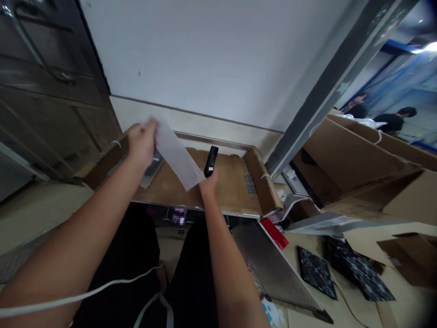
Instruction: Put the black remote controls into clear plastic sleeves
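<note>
My left hand (143, 140) is raised over the left part of a shallow cardboard tray (235, 187), its fingers closed on one end of a translucent plastic sleeve (177, 155). The sleeve slants down to the right as far as my right hand (209, 186). That hand is wrapped round the lower end of a slim black device (212, 158) like a remote control, with a small white label. Whether the right fingers also pinch the sleeve, I cannot tell. Partly behind my left forearm, a dark item in clear plastic (152, 172) lies in the tray.
A white wall (211, 59) stands behind the tray, with a metal door (44, 91) to the left. At right are a large open carton (362, 168), a grey post (327, 82) and dark patterned panels (316, 271) on the floor. Two people (392, 120) are in the background.
</note>
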Demonstrator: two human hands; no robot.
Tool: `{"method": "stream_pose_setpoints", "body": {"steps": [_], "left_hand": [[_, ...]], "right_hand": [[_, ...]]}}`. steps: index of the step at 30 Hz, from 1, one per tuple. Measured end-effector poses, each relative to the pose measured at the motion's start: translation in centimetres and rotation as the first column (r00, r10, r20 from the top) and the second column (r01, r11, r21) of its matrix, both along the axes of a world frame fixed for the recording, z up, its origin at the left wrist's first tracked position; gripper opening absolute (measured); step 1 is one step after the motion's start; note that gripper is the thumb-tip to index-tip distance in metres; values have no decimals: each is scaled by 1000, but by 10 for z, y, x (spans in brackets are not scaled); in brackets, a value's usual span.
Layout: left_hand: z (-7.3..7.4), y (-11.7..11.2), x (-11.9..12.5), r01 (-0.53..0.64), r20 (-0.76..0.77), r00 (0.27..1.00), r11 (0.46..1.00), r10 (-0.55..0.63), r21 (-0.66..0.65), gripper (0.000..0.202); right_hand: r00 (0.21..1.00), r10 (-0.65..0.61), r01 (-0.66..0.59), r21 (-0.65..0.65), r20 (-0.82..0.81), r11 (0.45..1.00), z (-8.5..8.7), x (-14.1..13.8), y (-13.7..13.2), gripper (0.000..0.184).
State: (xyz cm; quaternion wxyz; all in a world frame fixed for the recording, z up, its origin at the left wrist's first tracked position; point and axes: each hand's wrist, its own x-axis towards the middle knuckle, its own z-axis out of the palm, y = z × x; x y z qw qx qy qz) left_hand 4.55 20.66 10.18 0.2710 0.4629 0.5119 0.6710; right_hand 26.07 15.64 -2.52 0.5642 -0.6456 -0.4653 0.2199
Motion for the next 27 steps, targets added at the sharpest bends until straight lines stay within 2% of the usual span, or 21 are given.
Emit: {"method": "stream_pose_setpoints", "body": {"steps": [1, 3, 4, 5, 7, 10, 13, 16, 23, 27], "left_hand": [[-28, -4, 5, 30, -3, 1000, 981, -31, -193, 47], [-78, -14, 16, 98, -45, 992, 954, -116, -283, 42], [-98, -19, 22, 120, -163, 972, 952, -171, -283, 38], [-113, -22, 26, 109, -252, 951, 957, -178, -267, 35], [-128, -22, 28, 99, -379, 906, 965, -188, -241, 34], [-131, -12, 23, 117, -366, 909, 964, -200, -237, 31], [-130, -2, 16, 111, -204, 967, 975, -150, -192, 23], [-132, 4, 13, 79, -77, 993, 986, -91, -144, 16], [-136, 9, 14, 24, -12, 1000, 985, -26, -171, 3], [-136, 12, 15, 32, 25, 999, 985, -29, -172, 10]], "right_hand": [[1000, -7, 7, -4, -13, 1000, 0, 1, 1, 27], [1000, -3, 3, -6, -24, 1000, 0, 2, 2, 27], [1000, -2, 2, -7, -29, 1000, 0, 3, 3, 27], [999, -4, 4, -8, -36, 1000, -1, 3, 3, 26], [998, -11, 11, -3, -54, 1000, -2, 4, 4, 26], [997, -3, 4, 14, -79, 1000, -3, 4, 5, 29], [997, 10, -9, 7, -81, 1000, -3, 3, 5, 30], [997, 24, -25, -7, -76, 1000, -1, 3, 3, 29], [999, 34, -35, -34, -40, 999, 1, 3, 1, 33], [998, 40, -39, -16, 50, 999, 1, 6, 1, 45]]}}
